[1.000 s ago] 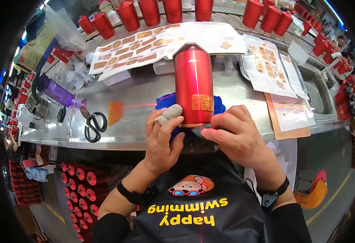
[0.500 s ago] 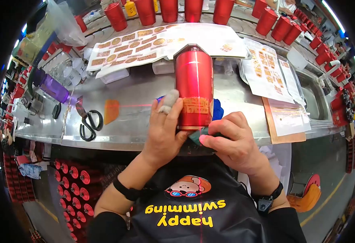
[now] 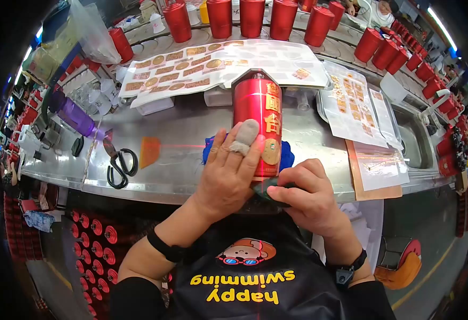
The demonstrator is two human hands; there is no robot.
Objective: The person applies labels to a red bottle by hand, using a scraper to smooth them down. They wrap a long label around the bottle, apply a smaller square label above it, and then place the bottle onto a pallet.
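A red bottle (image 3: pixel 249 106) with gold characters and a round gold emblem lies on its side on a blue cloth (image 3: pixel 287 154), its neck end away from me. My left hand (image 3: pixel 228 169) lies over the bottle's left side, fingers along it, steadying it; one finger wears a pale cloth cover. My right hand (image 3: pixel 309 196) is closed around a dark green flat piece (image 3: pixel 268 190) at the bottle's near end. Its exact kind I cannot make out, as the fingers hide part of it.
Black-handled scissors (image 3: pixel 119 164) and an orange flat piece (image 3: pixel 149 151) lie left on the metal table (image 3: pixel 183 125). Decal sheets (image 3: pixel 175 69) lie behind the bottle, more (image 3: pixel 354 101) at right by a sink (image 3: pixel 418 138). Red bottles (image 3: pixel 251 18) line the conveyor; a purple bottle (image 3: pixel 76 114) lies left.
The red bottle has turned, so its gold characters and round emblem now show on top. My left hand has moved up and over it; the right hand still holds the green piece.
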